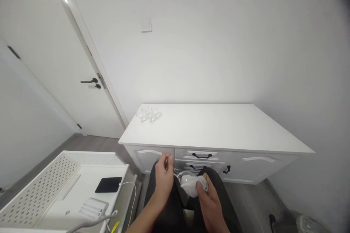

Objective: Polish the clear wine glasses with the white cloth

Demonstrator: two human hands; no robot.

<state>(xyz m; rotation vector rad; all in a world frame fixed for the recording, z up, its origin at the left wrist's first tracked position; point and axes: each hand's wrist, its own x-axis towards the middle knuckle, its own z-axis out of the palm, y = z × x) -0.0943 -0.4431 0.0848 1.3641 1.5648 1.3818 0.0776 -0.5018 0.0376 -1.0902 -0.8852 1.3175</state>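
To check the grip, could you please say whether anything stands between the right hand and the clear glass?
Yes: a white cloth, bunched in the right hand, lies between it and the clear glass.

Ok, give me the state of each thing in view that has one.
Left hand: closed at one end of the clear glassware
Right hand: gripping white cloth
Clear glassware: held
White cloth: bunched, against the glassware
Phone: screen dark, cable plugged in
Drawers: shut
Cabinet doors: shut
Clear pieces on top: grouped; upright or upturned, cannot tell
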